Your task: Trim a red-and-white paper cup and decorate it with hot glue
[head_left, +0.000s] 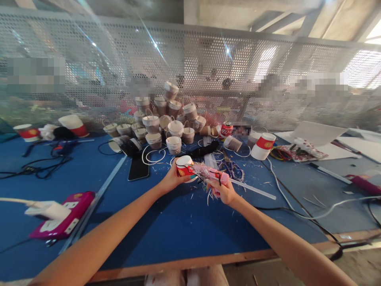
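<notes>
My left hand (172, 178) is closed around a red and white paper cup (184, 162), its rim tilted up. In my right hand (224, 192) is a pink hot glue gun (217, 176), its nozzle pointing left against the side of the cup. A clear glue stick (253, 188) sticks out of the gun's back end. Glue strings and scraps cling around the nozzle, so the exact point of contact is hard to see. Just behind my hands lie a black strip of cloth (205, 149) and blue-handled scissors (235, 171).
Small wrapped cups with handles (151, 124) are piled at the back against a perforated metal screen (119, 71). A phone (138, 167) lies left of my hands. A magenta power strip (67, 216) stands at left. Red and white cups (263, 146), cables and papers (318, 135) lie at right.
</notes>
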### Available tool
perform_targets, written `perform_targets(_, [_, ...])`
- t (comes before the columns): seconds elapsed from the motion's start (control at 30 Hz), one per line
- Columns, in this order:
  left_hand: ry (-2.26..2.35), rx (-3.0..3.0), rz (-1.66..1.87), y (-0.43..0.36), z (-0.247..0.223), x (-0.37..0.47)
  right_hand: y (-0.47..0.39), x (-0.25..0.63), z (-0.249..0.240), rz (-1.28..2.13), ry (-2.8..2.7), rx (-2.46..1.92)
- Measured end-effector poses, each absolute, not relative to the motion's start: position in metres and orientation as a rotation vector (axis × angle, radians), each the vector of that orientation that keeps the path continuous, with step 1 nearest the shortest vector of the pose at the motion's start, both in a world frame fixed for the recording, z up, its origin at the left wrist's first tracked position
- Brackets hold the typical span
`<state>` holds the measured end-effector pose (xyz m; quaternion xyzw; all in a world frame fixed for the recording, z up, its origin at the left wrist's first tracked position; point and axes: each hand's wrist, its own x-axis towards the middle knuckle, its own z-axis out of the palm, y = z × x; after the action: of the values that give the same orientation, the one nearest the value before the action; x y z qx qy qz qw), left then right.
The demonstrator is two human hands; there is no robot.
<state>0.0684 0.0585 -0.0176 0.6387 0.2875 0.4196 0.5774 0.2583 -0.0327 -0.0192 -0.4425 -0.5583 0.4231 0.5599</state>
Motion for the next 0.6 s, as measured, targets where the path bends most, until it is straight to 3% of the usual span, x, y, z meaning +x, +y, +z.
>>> perform_targets(0.6, [0.673,1.433,0.962,0.0543,-0.0106,0.0692,-0.0315,0.2593,-0.0178,1.054,-1.298,-1.021])
